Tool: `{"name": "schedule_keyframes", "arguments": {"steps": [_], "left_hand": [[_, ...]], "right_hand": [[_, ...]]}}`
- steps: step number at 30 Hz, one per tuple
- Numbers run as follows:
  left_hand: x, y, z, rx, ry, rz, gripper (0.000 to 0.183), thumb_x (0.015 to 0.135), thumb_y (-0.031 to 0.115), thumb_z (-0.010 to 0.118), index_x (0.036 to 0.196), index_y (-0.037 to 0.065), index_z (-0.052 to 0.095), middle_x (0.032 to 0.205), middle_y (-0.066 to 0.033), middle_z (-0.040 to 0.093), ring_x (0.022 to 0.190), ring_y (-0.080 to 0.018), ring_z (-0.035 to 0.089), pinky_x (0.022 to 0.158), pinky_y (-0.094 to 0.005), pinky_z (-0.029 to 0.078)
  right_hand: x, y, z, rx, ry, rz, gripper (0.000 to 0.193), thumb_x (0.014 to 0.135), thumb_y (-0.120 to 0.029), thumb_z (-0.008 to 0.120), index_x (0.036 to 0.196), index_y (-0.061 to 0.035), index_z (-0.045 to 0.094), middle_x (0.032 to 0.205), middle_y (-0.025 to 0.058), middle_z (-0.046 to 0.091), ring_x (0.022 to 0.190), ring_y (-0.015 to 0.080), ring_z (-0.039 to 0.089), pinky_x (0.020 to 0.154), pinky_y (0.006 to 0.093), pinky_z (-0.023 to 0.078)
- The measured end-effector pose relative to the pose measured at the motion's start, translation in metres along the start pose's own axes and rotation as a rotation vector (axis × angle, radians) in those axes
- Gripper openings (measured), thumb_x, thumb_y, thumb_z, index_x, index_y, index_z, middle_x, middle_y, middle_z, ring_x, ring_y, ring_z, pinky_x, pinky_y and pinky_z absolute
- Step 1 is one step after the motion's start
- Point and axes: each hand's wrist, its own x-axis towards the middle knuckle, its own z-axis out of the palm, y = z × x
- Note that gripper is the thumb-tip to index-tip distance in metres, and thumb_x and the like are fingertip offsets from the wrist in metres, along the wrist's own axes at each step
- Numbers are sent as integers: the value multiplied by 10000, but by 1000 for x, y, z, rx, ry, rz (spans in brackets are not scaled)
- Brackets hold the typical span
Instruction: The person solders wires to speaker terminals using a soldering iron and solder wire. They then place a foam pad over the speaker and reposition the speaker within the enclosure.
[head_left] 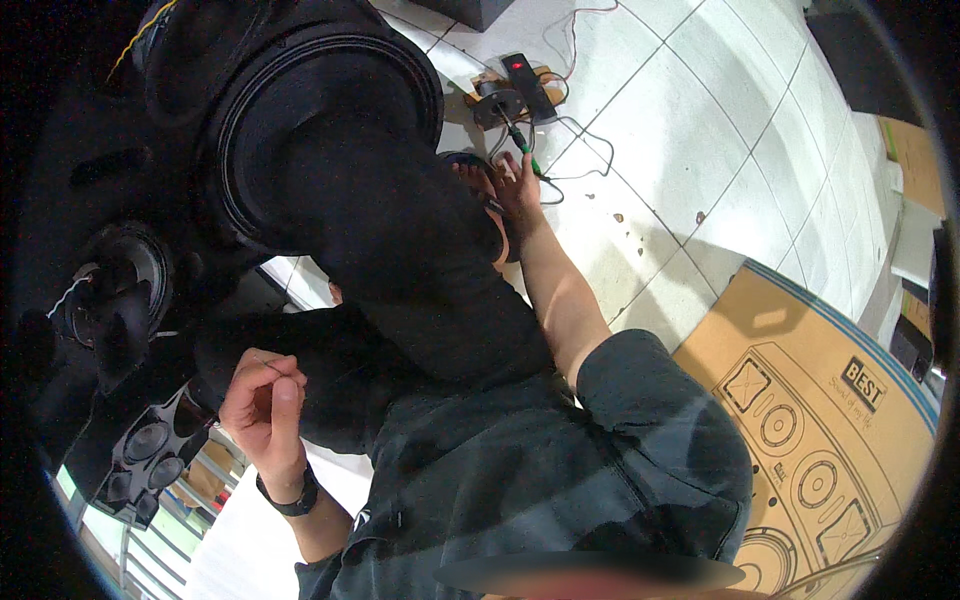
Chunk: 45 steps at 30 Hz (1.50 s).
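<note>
My right hand [517, 190] reaches down to the floor beside my foot, fingers apart. One fingertip is at the green handle of a soldering iron [532, 160], whose tip end points into a dark round stand [498, 108]; I see no grip around it. My left hand [265, 405], a dark band on its wrist, is raised over my lap with thumb and finger pinched together. Whatever it pinches, if anything, is too small to name. A large black speaker cone [235, 150] in a dark cabinet stands close to my knee.
Beside the stand lies a black box with a red light [528, 88], its cables [600, 140] looping over the white tiles [690, 130]. Small brown bits [619, 217] are scattered there. A printed cardboard box [800, 400] is at right. A smaller speaker [125, 280] is at left.
</note>
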Motion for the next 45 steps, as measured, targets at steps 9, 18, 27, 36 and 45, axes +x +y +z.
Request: {"name": "schedule_keyframes", "arguments": {"steps": [9, 18, 27, 36, 45], "left_hand": [[-2, 3, 13, 188, -54, 60, 154, 905, -21, 667, 1044, -10, 732, 915, -82, 688, 742, -120, 606, 636, -235, 447], [-24, 11, -5, 0, -40, 81, 107, 950, 50, 672, 1016, -2, 739, 933, -102, 703, 791, -134, 649, 661, -247, 483], [-59, 54, -119, 224, 191, 470, 192, 879, 146, 740, 1032, 36, 780, 819, -75, 658, 653, -124, 557, 572, -250, 402], [-38, 119, -193, 790, 610, 741, 241, 970, 111, 679, 1199, 42, 714, 1046, -45, 728, 960, -128, 677, 872, -273, 516], [12, 132, -181, 496, 544, 610, 269, 893, 210, 755, 1090, 28, 734, 962, -84, 745, 897, -223, 697, 811, -358, 532]], "right_hand": [[20, -19, 3, -373, -86, -326, 307, 1024, -358, 553, 1124, -68, 567, 964, 27, 580, 884, 165, 562, 779, 303, 486], [2, -103, -52, -128, -28, -359, 832, 1043, -622, 305, 1288, 150, 495, 1265, 276, 612, 1150, 362, 614, 1030, 416, 515], [-110, -245, 119, 249, -427, -224, 438, 999, -311, 642, 1114, 109, 593, 993, 198, 655, 834, 245, 599, 728, 359, 528], [-250, -142, 347, -224, -1031, -564, 436, 1083, -420, 463, 978, -18, 594, 779, 53, 592, 661, 121, 525, 623, 244, 445], [-341, -66, 492, -352, -1238, -740, 426, 1055, -393, 437, 851, -36, 549, 575, 38, 491, 425, 120, 448, 356, 233, 328]]}}
